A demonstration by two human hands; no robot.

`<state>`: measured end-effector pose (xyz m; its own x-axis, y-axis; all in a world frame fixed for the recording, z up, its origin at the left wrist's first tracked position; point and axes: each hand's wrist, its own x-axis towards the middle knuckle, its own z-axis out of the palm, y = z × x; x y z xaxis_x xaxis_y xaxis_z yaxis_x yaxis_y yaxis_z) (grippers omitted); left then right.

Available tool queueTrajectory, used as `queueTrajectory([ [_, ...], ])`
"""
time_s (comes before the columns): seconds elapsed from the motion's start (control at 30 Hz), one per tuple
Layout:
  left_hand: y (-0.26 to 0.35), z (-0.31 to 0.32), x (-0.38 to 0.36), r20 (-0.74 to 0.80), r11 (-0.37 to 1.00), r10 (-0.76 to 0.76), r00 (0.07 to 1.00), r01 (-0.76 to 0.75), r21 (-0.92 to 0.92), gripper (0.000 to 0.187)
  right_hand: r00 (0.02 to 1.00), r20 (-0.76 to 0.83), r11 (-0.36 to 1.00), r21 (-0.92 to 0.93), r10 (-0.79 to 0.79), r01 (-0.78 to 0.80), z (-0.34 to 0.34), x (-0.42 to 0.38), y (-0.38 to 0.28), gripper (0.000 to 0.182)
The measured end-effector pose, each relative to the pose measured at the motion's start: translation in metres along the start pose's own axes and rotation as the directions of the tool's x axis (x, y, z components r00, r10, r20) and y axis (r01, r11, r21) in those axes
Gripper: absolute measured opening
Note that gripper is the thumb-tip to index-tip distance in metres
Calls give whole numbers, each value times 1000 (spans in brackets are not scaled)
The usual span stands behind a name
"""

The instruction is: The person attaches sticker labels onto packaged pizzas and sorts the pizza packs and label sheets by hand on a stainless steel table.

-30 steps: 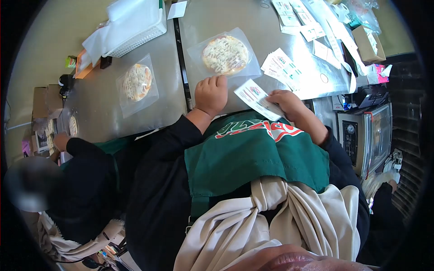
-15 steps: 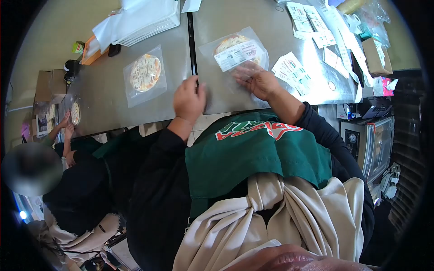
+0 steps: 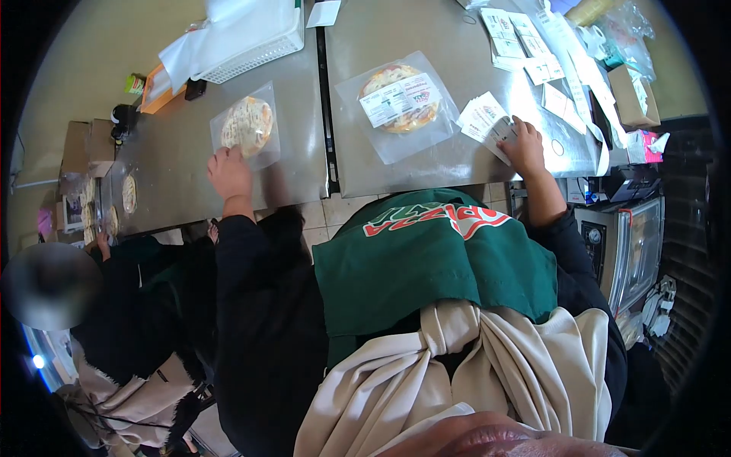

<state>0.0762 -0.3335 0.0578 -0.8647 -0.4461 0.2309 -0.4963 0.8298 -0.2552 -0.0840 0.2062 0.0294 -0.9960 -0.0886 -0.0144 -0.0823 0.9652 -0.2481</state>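
My left hand (image 3: 230, 175) is at the near edge of a small pizza in a clear plastic bag (image 3: 251, 122), its fingers closed on the bag. On the right, my right hand (image 3: 525, 148) has its fingertips closed on the fanned paper labels (image 3: 481, 113), partly covering them. Between the hands lies a second bagged pizza (image 3: 411, 118); a printed label (image 3: 400, 99) rests across its top.
A white plastic basket (image 3: 259, 57) stands at the back left, near an orange box (image 3: 158, 87). More label stacks (image 3: 506, 38) and long paper strips (image 3: 582, 68) lie back right. A dark gap (image 3: 326, 99) divides the steel tables. A co-worker (image 3: 114, 305) is at far left, near more pizzas (image 3: 129, 194).
My right hand has left the labelled pizza and moved right onto the fanned labels. My left hand has moved left to the other bagged pizza. The co-worker's hands have shifted.
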Motion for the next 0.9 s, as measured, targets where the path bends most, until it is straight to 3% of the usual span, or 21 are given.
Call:
queueTrajectory([
  [0.03,0,-6,12,10,1000,-9,1000,9,7,20,997,73,1000,-20,8,-7,-8,5,-2,64],
  [0.13,-3,-25,52,-367,984,84,926,-135,-115,15,989,141,997,50,51,-58,-1,23,14,64],
  [0.23,12,-75,62,-47,983,106,993,-111,-146,29,975,167,958,223,148,-183,-2,30,20,53],
  [0.27,13,-74,57,70,995,55,996,-49,-83,36,962,193,928,283,193,-243,-3,31,20,52],
  [0.33,15,-60,40,285,996,-70,956,53,66,52,973,88,936,265,214,-231,3,27,23,44],
  [0.4,4,-31,21,337,997,-74,939,61,50,64,972,39,929,286,232,-233,6,20,26,39],
  [0.43,-3,-16,14,361,997,-73,930,62,42,70,956,91,903,315,277,-292,-7,14,16,36],
  [0.53,-16,11,-2,229,993,4,973,22,-113,72,977,-126,941,315,175,-128,11,3,29,30],
  [0.63,-21,18,-16,178,970,70,981,-25,-243,68,978,-189,957,290,87,-29,23,-3,39,26],
  [0.83,-39,27,-21,-40,973,188,981,-191,-132,48,901,-432,989,121,-28,89,43,-18,36,22],
  [0.9,-44,33,-16,-62,964,237,970,-242,-110,43,895,-446,989,117,-33,95,44,-18,36,22],
])
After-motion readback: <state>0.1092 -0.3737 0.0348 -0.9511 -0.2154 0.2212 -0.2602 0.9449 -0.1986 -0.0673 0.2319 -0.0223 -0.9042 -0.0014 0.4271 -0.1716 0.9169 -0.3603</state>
